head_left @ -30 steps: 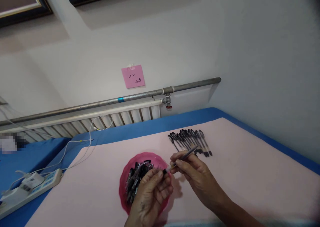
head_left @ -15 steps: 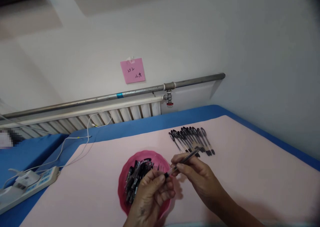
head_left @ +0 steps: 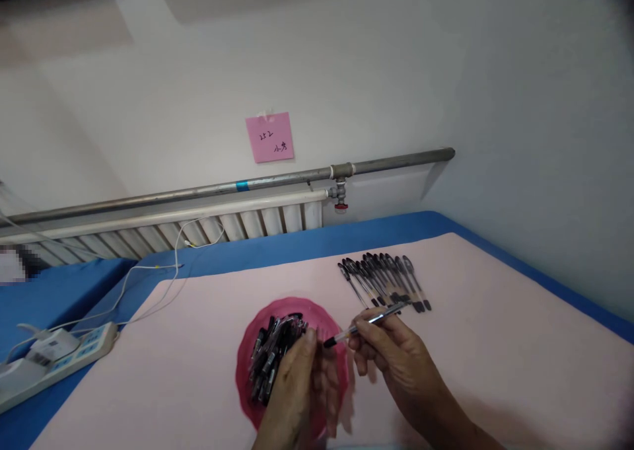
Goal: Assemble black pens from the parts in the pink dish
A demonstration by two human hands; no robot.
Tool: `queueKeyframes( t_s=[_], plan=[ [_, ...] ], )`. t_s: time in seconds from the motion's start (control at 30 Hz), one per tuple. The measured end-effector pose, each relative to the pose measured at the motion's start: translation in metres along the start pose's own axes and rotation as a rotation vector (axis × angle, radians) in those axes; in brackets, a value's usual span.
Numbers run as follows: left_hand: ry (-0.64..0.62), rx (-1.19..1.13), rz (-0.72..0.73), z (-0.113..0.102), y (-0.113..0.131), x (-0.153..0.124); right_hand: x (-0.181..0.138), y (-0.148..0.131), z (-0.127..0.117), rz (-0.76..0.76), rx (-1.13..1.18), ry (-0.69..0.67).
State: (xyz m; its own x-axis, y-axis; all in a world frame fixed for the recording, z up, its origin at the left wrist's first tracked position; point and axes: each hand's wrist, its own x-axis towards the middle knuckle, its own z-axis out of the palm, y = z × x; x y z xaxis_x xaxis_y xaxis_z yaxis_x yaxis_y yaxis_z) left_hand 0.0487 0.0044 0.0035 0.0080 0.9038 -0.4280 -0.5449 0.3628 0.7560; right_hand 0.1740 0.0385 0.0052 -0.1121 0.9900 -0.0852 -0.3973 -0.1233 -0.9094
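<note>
Between its thumb and fingers, my right hand grips a clear-barrelled pen with a black end pointing left. My left hand is over the pink bowl, fingers apart and slightly blurred, with nothing seen in it. The black end of the pen is close to the left fingers but apart from them. Inside the bowl lies a heap of black pens and pen parts, partly hidden by my left hand. Beyond my right hand, a row of several clear pens with black caps lies on the pink sheet.
A pink sheet covers the blue table. At the left edge sits a white power strip with plugs and a cable. Behind the table run a radiator and a metal pipe with a valve.
My left hand has let go of the pen's black end and its fingers have spread. My right hand still holds the pen, a little farther right. The view has shifted slightly.
</note>
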Motion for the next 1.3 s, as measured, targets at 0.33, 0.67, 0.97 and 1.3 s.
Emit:
queueKeyframes(
  t_s=[0.33, 0.67, 0.97, 1.3],
  plan=[
    [-0.085, 0.062, 0.144, -0.009, -0.005, 0.008, 0.000, 0.001, 0.001, 0.048, 0.059, -0.044],
    [-0.007, 0.008, -0.099, -0.005, 0.003, 0.003, -0.001, 0.012, -0.006, 0.023, -0.063, -0.088],
    [-0.070, 0.049, 0.064, -0.012, 0.000, 0.010, 0.001, 0.013, -0.007, 0.033, -0.045, -0.089],
    [-0.150, 0.049, -0.006, -0.012, -0.001, 0.005, -0.001, 0.008, -0.001, 0.078, 0.078, -0.103]
  ],
)
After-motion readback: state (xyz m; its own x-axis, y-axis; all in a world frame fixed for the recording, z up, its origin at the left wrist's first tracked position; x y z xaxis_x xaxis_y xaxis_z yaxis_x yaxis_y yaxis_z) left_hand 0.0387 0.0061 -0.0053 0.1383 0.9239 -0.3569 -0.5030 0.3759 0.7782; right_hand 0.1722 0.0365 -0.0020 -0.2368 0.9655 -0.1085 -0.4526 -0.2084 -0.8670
